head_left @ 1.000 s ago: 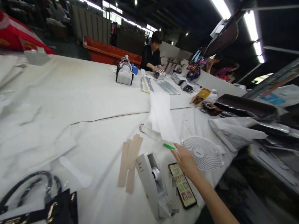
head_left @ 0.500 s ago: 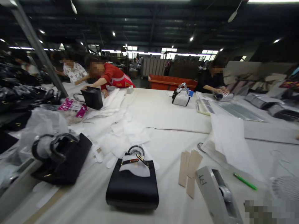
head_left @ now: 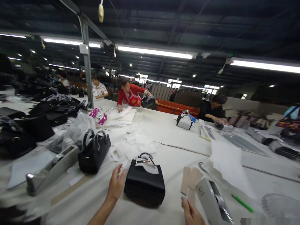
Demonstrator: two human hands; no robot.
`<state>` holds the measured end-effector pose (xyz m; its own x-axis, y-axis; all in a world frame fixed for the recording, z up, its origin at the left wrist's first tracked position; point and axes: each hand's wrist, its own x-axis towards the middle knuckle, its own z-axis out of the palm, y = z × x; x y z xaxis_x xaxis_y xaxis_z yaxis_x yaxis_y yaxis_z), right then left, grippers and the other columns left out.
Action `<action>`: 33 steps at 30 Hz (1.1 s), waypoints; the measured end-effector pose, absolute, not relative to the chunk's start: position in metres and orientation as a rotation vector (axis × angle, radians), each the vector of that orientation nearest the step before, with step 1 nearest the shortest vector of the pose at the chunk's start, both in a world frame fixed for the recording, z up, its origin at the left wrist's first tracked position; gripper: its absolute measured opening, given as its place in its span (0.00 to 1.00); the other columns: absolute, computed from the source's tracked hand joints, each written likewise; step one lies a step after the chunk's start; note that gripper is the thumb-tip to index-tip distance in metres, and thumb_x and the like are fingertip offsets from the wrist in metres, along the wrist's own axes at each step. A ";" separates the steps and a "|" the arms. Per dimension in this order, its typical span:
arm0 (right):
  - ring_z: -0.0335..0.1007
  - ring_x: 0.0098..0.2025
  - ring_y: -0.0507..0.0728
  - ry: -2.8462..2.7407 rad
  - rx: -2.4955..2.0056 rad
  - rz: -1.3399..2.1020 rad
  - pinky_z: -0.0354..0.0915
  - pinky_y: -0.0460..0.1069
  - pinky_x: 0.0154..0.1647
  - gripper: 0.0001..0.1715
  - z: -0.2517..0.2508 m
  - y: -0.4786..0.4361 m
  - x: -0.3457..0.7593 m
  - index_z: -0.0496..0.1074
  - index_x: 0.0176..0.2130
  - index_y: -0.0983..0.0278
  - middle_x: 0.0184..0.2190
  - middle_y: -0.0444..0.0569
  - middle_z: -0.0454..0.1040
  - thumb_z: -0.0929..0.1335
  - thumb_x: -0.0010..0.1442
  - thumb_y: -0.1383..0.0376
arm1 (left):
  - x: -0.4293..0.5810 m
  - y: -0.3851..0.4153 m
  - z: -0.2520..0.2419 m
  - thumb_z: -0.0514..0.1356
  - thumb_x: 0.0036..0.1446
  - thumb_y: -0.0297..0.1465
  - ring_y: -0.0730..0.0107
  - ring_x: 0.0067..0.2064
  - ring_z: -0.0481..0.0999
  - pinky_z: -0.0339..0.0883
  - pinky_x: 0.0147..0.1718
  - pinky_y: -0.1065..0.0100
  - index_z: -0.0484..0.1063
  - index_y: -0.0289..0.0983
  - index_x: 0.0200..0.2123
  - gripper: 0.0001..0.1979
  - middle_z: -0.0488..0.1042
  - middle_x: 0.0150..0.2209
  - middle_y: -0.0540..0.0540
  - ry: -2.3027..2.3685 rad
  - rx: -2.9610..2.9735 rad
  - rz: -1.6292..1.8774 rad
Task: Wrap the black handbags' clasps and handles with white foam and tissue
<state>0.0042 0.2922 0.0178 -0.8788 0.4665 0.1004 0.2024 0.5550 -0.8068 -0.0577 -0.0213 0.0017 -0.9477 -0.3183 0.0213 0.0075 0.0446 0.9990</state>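
A black handbag (head_left: 144, 184) stands on the white-covered table in front of me, its two handles up and a white protective sheet under its strap ends. My left hand (head_left: 116, 183) is just left of this bag, fingers apart, holding nothing. To the bag's right, my right hand (head_left: 191, 213) is low in the view, fingers loosely bent and apart from the bag. Tan card strips (head_left: 190, 179) lie just beyond its fingertips; the lower strip is partly hidden by them. A grey tape dispenser (head_left: 214, 200) stands beside that hand.
Another black handbag (head_left: 95, 153) and a second tape dispenser (head_left: 52, 170) are at left. White sheets (head_left: 228, 162) and a green pen (head_left: 242, 203) lie right. Across the table, a person in red (head_left: 131, 93) holds a wrapped bag; a person in black (head_left: 214, 109) works farther right.
My view has tilted up and left. Both my hands have come into view on either side of the near handbag. The person in red has straightened and lifted a bag.
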 end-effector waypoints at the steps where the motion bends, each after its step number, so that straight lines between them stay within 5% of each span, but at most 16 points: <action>1: 0.71 0.53 0.67 -2.494 -0.501 1.286 0.65 0.58 0.54 0.38 0.024 0.279 -0.015 0.77 0.43 0.62 0.44 0.56 0.78 0.57 0.55 0.38 | -0.069 -0.019 0.002 0.52 0.59 0.51 0.51 0.64 0.57 0.50 0.63 0.55 0.61 0.33 0.58 0.33 0.59 0.62 0.34 -2.095 0.318 -2.014; 5: 0.64 0.60 0.63 -2.525 -0.345 1.407 0.60 0.54 0.60 0.50 0.029 0.229 -0.062 0.71 0.53 0.71 0.56 0.59 0.70 0.57 0.52 0.35 | -0.084 0.005 -0.003 0.56 0.59 0.43 0.53 0.65 0.57 0.50 0.63 0.58 0.58 0.31 0.60 0.31 0.60 0.62 0.34 -2.196 0.256 -2.095; 14: 0.66 0.58 0.66 -2.608 -0.399 1.341 0.61 0.58 0.60 0.40 -0.005 0.247 0.019 0.72 0.53 0.65 0.51 0.56 0.75 0.59 0.56 0.40 | 0.016 0.012 -0.048 0.53 0.60 0.40 0.58 0.67 0.52 0.47 0.65 0.57 0.47 0.32 0.65 0.34 0.53 0.66 0.37 -2.389 0.050 -2.047; 20: 0.71 0.54 0.64 -2.612 -0.020 1.110 0.69 0.58 0.53 0.37 0.042 0.252 -0.014 0.62 0.60 0.70 0.53 0.61 0.73 0.64 0.58 0.52 | -0.003 0.001 0.009 0.57 0.58 0.41 0.52 0.61 0.62 0.56 0.60 0.50 0.60 0.36 0.59 0.28 0.63 0.60 0.37 -2.365 0.030 -1.696; 25: 0.71 0.53 0.60 -2.628 0.475 0.991 0.67 0.58 0.55 0.25 0.050 0.226 -0.056 0.67 0.55 0.65 0.51 0.56 0.75 0.62 0.58 0.67 | -0.053 0.015 0.057 0.58 0.57 0.33 0.58 0.54 0.69 0.63 0.53 0.56 0.66 0.38 0.54 0.21 0.71 0.53 0.42 -2.403 -0.259 -1.684; 29: 0.75 0.47 0.60 -2.633 0.581 1.012 0.71 0.57 0.47 0.18 0.029 0.222 -0.065 0.72 0.48 0.62 0.45 0.53 0.78 0.60 0.62 0.68 | -0.074 0.037 0.048 0.60 0.52 0.27 0.59 0.49 0.71 0.63 0.51 0.59 0.66 0.38 0.54 0.25 0.73 0.49 0.43 -2.593 -0.453 -1.705; 33: 0.74 0.43 0.61 -2.616 0.580 0.957 0.71 0.58 0.41 0.15 0.021 0.225 -0.064 0.69 0.51 0.59 0.41 0.51 0.78 0.61 0.66 0.65 | -0.078 0.048 0.027 0.57 0.56 0.25 0.60 0.44 0.71 0.62 0.46 0.60 0.73 0.38 0.39 0.08 0.75 0.39 0.46 -2.760 -0.512 -1.677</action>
